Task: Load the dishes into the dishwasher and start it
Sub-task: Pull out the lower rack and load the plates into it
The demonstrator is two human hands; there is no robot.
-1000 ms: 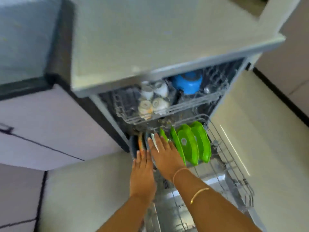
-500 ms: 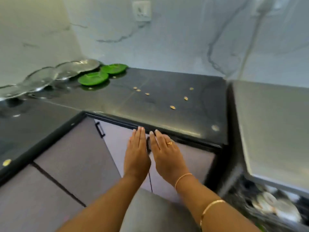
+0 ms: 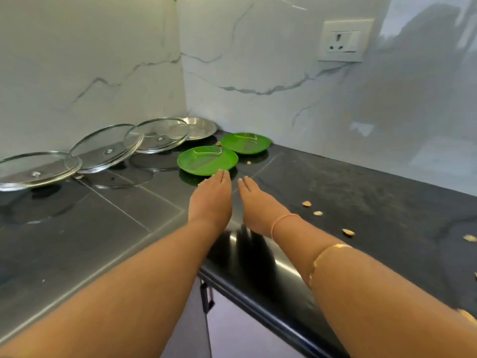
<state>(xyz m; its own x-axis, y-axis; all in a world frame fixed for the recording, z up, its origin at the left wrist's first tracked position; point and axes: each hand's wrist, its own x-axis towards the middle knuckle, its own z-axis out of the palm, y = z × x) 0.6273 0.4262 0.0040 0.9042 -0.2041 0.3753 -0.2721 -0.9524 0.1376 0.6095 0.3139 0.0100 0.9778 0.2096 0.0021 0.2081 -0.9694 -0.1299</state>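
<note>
Two green plates lie on the black countertop [image 3: 361, 192] near the corner: a near green plate [image 3: 206, 160] and a far green plate [image 3: 245, 142]. My left hand [image 3: 211, 196] reaches over the counter with straight fingers, its tips at the near plate's front rim. My right hand [image 3: 258, 202] is beside it, fingers straight, holding nothing, a little short of the plates. To the left lie three glass lids [image 3: 105, 148] overlapping in a row and a steel plate [image 3: 198, 127] at the back. The dishwasher is out of view.
Small light food scraps [image 3: 317, 213] are scattered on the counter to the right. Marble walls meet at the corner behind the plates, with a wall socket [image 3: 344, 41] at upper right. A cabinet handle [image 3: 206, 295] shows under the counter edge.
My view swung from the open dishwasher racks to the counter. Both hands left the lower rack, moved left and now stretch over the counter close to the near green plate.
</note>
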